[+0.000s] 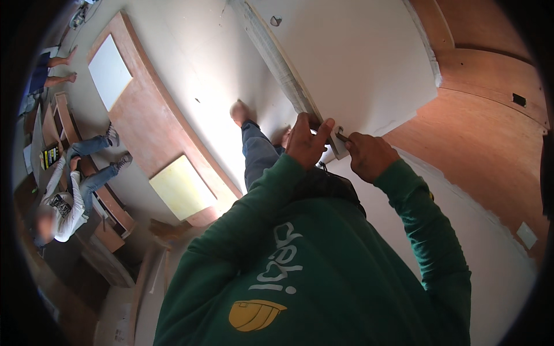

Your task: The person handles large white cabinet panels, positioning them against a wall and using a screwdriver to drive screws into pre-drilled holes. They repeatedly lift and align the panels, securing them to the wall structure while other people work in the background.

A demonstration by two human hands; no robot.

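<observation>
Hiding a small tool [340,137]: right hand [369,155], board's corner [346,124].

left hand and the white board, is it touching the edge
Touching. The head view shows the left hand pressed against the lower edge of the white board, its fingers overlapping the edge with no gap.

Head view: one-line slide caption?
Both hands, left hand and right hand, work a small metal tool at a white panel's edge.

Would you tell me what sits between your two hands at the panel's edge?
In the head view, a small metal fitting on the white panel edge lies between the left hand and the right hand.
</observation>
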